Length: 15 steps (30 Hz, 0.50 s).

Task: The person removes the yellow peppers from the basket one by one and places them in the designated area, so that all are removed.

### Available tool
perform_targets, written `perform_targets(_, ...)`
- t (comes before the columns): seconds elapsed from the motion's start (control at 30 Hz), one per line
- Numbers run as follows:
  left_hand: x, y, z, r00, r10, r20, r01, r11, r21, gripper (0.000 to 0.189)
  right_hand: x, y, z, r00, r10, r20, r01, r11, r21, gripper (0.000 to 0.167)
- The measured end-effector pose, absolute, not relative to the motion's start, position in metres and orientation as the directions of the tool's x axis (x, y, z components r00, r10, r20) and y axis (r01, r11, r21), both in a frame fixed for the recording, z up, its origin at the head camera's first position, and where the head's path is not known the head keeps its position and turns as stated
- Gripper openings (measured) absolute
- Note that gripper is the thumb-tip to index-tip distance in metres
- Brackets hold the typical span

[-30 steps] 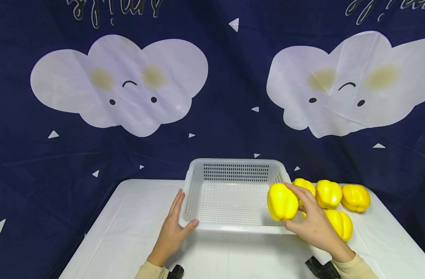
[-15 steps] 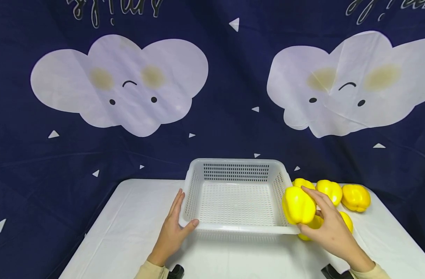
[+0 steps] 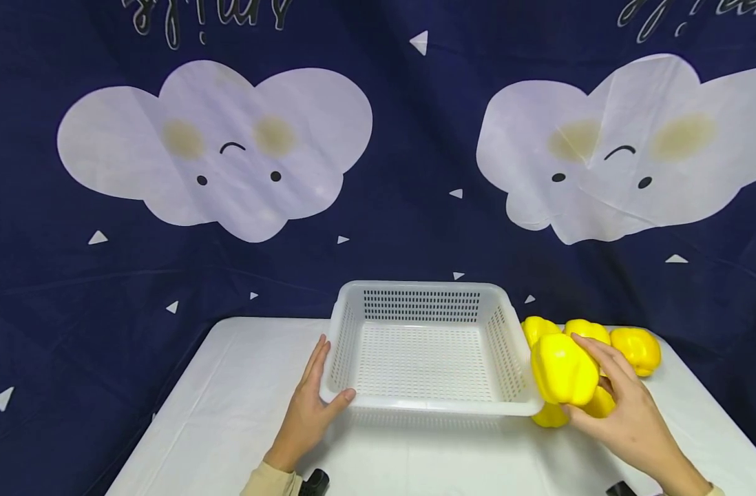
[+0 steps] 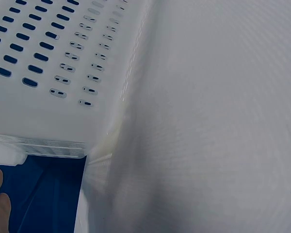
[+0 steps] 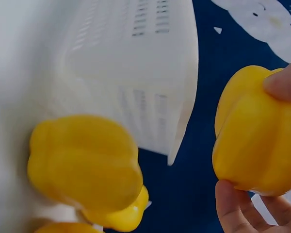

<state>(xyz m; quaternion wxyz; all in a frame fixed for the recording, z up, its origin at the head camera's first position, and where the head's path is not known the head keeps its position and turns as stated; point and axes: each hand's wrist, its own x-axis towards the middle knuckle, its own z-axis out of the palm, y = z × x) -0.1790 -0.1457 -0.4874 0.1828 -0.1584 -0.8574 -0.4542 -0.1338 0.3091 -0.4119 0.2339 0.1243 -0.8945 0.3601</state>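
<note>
My right hand (image 3: 632, 420) holds a yellow bell pepper (image 3: 564, 370) between thumb and fingertips, raised over the right end of the white basket (image 3: 440, 406) and the peppers beside it. In the right wrist view, the thumb lies on one side of this pepper (image 5: 257, 131) and the fingertips on the other. At the basket's front left corner is my left hand (image 3: 306, 413), its straight fingers along the left wall and its thumb at the front rim. The perforated basket has nothing inside. Only some fingertips (image 4: 0, 208) of the left hand show in the left wrist view.
Several more yellow peppers lie right of the basket, among them one at the back right (image 3: 635, 350) and one by its front corner (image 3: 550, 415), partly covered. A white cloth covers the table (image 3: 229, 393). Behind hangs a dark blue curtain (image 3: 415, 138) with clouds.
My right hand has carried the pepper rightward, from over the basket's inside to beyond its right rim. The left hand and the basket stay in place.
</note>
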Motion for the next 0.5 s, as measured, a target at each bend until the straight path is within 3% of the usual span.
perform_targets(0.5, -0.179, -0.146, -0.487, -0.889, 0.104, 0.446, 0.428, 0.532, 0.730, 0.089, -0.130, 0.350, -0.426, -0.877, -0.046, 0.479, -0.350, 0.745, -0.568, 0.108)
